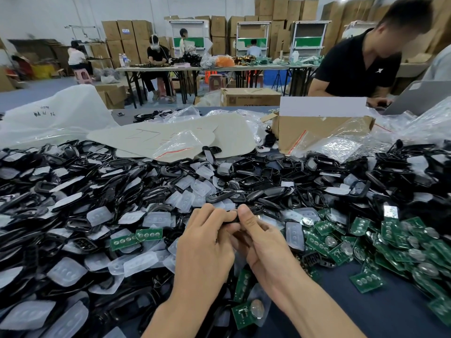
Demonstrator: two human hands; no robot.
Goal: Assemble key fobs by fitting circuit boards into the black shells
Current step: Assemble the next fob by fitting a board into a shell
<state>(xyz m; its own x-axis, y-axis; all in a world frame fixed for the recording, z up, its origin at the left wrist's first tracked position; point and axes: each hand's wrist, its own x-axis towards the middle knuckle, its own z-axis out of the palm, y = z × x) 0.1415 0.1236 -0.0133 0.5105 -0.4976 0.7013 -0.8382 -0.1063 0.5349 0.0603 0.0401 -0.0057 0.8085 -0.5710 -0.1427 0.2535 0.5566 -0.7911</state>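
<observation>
WORKSHOP, MID-SHIFT: At centre frame I watch both hands meet over the heap. The left hand (207,240) and right hand (261,245) are close together, thumbs and curled fingers pinching one black shell (234,219) between them. I cannot tell whether a board already sits inside, because the fingers hide it. I judge the job barely begun. Hundreds of glossy, rounded black shells (97,186) sprawl from nine to twelve o'clock, mixed with frosted, dimpled button pads (97,215). Flat green circuit boards (390,240), some carrying silvery coin cells (330,241), lie heaped at three o'clock on the dark blue tabletop (390,313). No finished pile shows. A torn cardboard box (317,132) and crinkled clear bags (341,145) sit at one o'clock.
</observation>
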